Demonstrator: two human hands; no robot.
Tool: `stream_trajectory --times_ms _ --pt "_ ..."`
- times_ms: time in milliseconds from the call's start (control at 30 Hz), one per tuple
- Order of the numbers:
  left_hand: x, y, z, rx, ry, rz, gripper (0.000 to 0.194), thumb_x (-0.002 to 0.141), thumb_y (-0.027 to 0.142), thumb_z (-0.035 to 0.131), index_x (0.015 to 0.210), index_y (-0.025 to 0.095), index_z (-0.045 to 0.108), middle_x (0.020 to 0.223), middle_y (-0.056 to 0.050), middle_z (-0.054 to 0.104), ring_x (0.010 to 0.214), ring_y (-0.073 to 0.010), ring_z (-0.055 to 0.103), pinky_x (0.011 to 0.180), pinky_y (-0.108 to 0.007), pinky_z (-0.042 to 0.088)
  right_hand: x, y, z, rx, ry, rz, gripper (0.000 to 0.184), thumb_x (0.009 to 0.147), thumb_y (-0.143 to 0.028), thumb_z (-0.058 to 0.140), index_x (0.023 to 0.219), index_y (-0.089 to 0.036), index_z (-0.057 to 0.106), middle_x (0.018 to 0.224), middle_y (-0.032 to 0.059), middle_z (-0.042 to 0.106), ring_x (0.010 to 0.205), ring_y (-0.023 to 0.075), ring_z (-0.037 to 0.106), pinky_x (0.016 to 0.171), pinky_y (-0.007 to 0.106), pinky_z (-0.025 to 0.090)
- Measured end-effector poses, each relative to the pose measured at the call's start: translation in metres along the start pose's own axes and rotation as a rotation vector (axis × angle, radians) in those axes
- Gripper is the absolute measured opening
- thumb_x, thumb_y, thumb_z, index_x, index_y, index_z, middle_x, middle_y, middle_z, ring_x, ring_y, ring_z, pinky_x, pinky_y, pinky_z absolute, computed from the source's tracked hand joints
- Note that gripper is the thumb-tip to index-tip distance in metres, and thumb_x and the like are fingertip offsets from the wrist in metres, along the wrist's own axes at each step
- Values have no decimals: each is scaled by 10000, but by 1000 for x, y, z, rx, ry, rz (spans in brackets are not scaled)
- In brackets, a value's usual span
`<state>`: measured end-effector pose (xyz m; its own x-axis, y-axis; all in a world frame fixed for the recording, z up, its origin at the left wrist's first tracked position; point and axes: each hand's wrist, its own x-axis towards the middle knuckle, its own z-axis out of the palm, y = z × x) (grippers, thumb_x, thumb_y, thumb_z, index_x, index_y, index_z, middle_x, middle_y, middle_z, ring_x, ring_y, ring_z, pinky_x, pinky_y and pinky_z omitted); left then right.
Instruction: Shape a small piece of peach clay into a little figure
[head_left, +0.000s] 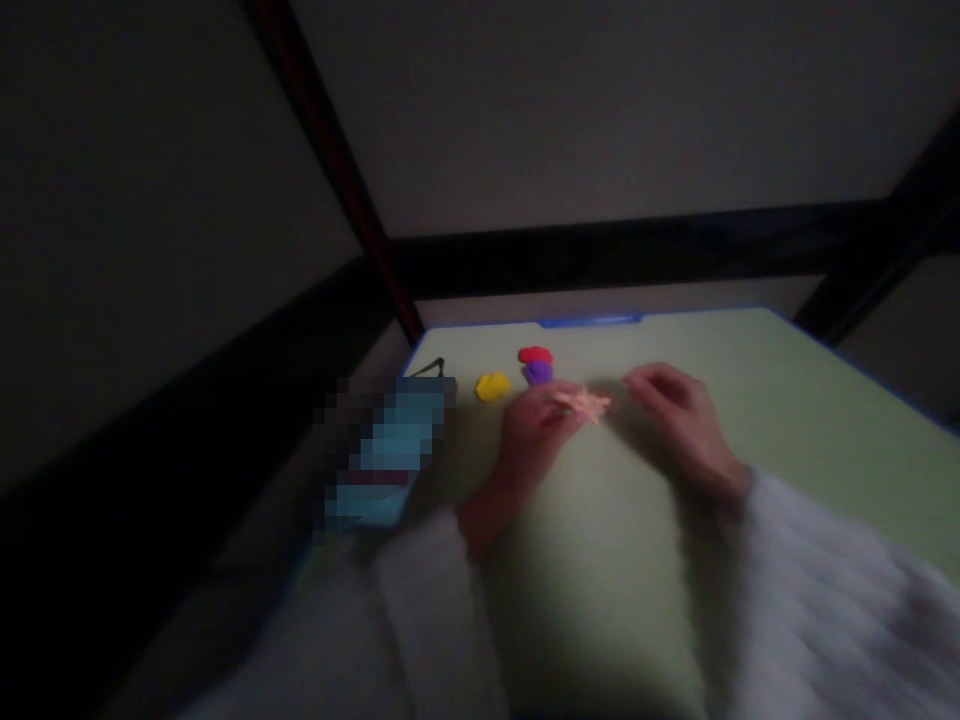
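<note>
My left hand is closed around a pale peach piece of modelling clay with thin, spiky strands sticking out to the right. To the right of it, apart from the clay, my right hand hovers over the table with its fingers curled and the tips pressed together. Whether anything small is between those fingertips is too blurred to see. Just beyond my left hand lie a purple clay lump and, touching it behind, a red clay lump. A yellow clay lump rests farther left.
The pale green table has a blue edge and a blue handle-like strip at its far side. At the left edge is a blurred-out bluish object, with a thin black frame behind it. A wall stands beyond.
</note>
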<state>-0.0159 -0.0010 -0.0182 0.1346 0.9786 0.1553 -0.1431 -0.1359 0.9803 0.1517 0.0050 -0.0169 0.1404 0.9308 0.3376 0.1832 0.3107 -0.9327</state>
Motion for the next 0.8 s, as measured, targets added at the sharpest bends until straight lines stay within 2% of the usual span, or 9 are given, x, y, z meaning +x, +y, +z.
stream_trajectory --times_ms 67,133,200,300,400,533,800 --pt "0 -1 0 -10 23 13 333 600 190 727 908 150 606 884 -61 691 799 -158 651 725 -239 485 -6 -3 1 111 -79 142 213 731 -386 645 717 -176 614 673 7 613 587 123 524 537 250 388" --pt "1 -3 -1 -24 19 34 360 583 187 738 913 153 601 910 -60 681 801 -158 649 723 -243 492 -10 -5 3 213 -187 254 257 712 -410 669 800 -174 619 737 15 629 625 123 544 558 247 399" --pt "2 -6 -2 -14 9 58 350 572 189 744 893 154 611 907 -54 676 792 -153 643 723 -246 496 -12 -5 5 302 -284 306 305 689 -403 698 878 -178 618 798 25 642 700 135 574 628 259 431" --pt "4 -10 -4 46 -34 66 320 579 199 740 878 154 635 879 -56 681 779 -155 636 709 -248 494 -13 -6 7 382 -388 308 304 670 -366 727 894 -190 621 843 27 658 773 141 591 724 273 446" --pt "6 -13 -6 69 -73 63 256 606 205 721 847 157 650 920 -65 688 834 -176 637 756 -269 494 -13 -9 7 392 -403 295 291 631 -328 760 857 -196 631 887 22 670 810 141 599 787 283 441" --pt "6 -14 -7 26 -122 68 171 649 234 698 790 151 647 931 -67 691 890 -192 634 827 -301 483 -13 -11 7 330 -391 279 251 634 -330 756 809 -187 647 839 17 668 770 137 594 771 287 440" --pt "5 -17 -7 -39 -177 28 218 686 254 673 874 143 680 927 -72 691 898 -191 624 849 -316 467 -13 -8 6 330 -373 270 245 613 -316 770 750 -174 624 757 -7 636 692 109 566 701 261 434"
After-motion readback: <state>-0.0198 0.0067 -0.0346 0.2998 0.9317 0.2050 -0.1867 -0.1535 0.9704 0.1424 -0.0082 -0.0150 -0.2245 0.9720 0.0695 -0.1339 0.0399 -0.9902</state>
